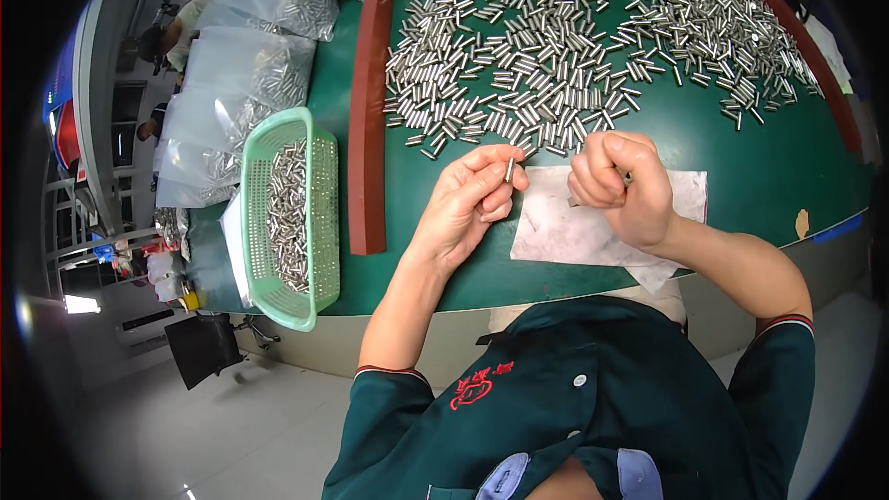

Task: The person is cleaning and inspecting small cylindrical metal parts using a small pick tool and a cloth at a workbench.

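Between the thumb and fingertips of my left hand [463,202] a small shiny metal pin [509,169] stands nearly upright. My right hand [628,187] is curled into a fist to the right of it, and what lies inside is mostly hidden. Under and beside my right hand is a smudged white paper sheet [556,227] on the green tabletop [444,282]. Just beyond both hands a wide spread of loose metal pins [546,83] covers the table.
Dark red wooden rails [368,130] border the pins at left, back and right. A light green plastic basket [324,213] with more pins stands at the left edge. Clear plastic bags [236,65] of pins sit behind it. A black chair [206,349] is on the floor.
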The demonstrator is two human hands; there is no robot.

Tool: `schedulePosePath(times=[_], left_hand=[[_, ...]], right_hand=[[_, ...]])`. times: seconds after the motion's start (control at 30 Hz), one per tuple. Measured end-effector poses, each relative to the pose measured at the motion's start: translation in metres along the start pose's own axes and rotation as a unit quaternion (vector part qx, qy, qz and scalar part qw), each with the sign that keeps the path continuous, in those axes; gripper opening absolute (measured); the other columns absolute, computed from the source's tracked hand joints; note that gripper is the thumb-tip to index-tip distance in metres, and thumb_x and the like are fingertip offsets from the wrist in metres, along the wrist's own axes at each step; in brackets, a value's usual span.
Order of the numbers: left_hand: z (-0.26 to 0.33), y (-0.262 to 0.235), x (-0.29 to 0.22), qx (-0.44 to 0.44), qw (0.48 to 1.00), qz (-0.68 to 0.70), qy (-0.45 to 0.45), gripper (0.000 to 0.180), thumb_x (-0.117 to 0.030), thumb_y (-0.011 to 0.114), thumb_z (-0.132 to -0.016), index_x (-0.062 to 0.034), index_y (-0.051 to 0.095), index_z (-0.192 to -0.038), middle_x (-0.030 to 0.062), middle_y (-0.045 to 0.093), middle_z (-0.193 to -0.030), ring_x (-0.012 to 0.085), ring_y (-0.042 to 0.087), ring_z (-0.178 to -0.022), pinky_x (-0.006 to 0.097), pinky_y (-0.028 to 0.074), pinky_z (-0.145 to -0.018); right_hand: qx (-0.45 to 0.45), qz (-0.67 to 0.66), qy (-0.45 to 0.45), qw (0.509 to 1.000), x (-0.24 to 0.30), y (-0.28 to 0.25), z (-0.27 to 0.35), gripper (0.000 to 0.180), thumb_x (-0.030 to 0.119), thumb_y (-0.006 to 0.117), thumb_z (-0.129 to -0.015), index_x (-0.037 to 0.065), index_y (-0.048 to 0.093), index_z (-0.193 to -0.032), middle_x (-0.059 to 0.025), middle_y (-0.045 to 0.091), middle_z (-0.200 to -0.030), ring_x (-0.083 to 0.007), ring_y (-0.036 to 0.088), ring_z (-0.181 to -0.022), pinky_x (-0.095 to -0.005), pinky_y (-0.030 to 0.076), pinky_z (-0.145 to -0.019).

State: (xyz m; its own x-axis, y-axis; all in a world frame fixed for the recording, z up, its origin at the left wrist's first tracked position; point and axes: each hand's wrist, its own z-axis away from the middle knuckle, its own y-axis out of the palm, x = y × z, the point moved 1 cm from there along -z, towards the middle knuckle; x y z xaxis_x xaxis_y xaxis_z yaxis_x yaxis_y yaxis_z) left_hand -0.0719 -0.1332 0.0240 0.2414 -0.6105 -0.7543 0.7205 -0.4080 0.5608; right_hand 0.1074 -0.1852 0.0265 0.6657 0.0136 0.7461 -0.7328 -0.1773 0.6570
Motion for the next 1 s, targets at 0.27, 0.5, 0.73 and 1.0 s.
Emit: schedulePosePath(times=[0.27, 0.5, 0.73, 1.0], left_hand=[[0.0, -0.01, -0.007, -0.032, 0.996, -0.024, 0.085, 0.036, -0.027, 0.041, -0.092, -0.0069, 0.042, -0.061, 0.0026, 0.047, -0.064, 0.0056, 0.031, -0.05, 0.02, 0.025, -0.046], [-0.008, -0.018, -0.016, -0.323, 0.651, -0.639, 0.251, 0.027, -0.021, 0.069, -0.071, -0.0006, 0.052, -0.067, 0.0034, 0.036, -0.043, 0.0139, 0.037, -0.038, 0.03, 0.031, -0.039], [-0.01, -0.014, -0.013, -0.302, 0.598, -0.707, 0.227, 0.023, -0.018, 0.069, -0.068, -0.0015, 0.053, -0.074, 0.0077, 0.044, -0.046, 0.0238, 0.045, -0.04, 0.035, 0.036, -0.042], [-0.004, -0.014, -0.009, -0.218, 0.635, -0.697, 0.253, 0.009, -0.001, 0.059, -0.073, -0.0003, 0.051, -0.076, 0.0094, 0.048, -0.051, 0.0233, 0.049, -0.044, 0.033, 0.039, -0.045]], right_hand=[[-0.004, -0.028, 0.016, 0.999, 0.001, 0.001, -0.002, 0.033, 0.015, 0.032, -0.083, 0.008, 0.028, -0.051, 0.002, 0.025, -0.046, -0.0064, 0.02, -0.042, -0.0224, 0.018, -0.041], [-0.004, -0.029, 0.032, 0.999, -0.001, 0.001, -0.003, 0.036, 0.022, 0.032, -0.085, 0.01, 0.028, -0.052, 0.0023, 0.025, -0.044, -0.0074, 0.018, -0.041, -0.0235, 0.018, -0.042], [-0.011, -0.033, 0.043, 0.998, -0.002, 0.0, -0.004, 0.038, 0.026, 0.032, -0.087, 0.011, 0.029, -0.052, 0.0025, 0.025, -0.042, -0.0079, 0.016, -0.04, -0.0245, 0.018, -0.042], [-0.013, -0.036, 0.043, 0.998, -0.001, 0.0, -0.005, 0.038, 0.024, 0.032, -0.087, 0.011, 0.029, -0.052, 0.0023, 0.025, -0.042, -0.0079, 0.015, -0.039, -0.0245, 0.018, -0.042]])
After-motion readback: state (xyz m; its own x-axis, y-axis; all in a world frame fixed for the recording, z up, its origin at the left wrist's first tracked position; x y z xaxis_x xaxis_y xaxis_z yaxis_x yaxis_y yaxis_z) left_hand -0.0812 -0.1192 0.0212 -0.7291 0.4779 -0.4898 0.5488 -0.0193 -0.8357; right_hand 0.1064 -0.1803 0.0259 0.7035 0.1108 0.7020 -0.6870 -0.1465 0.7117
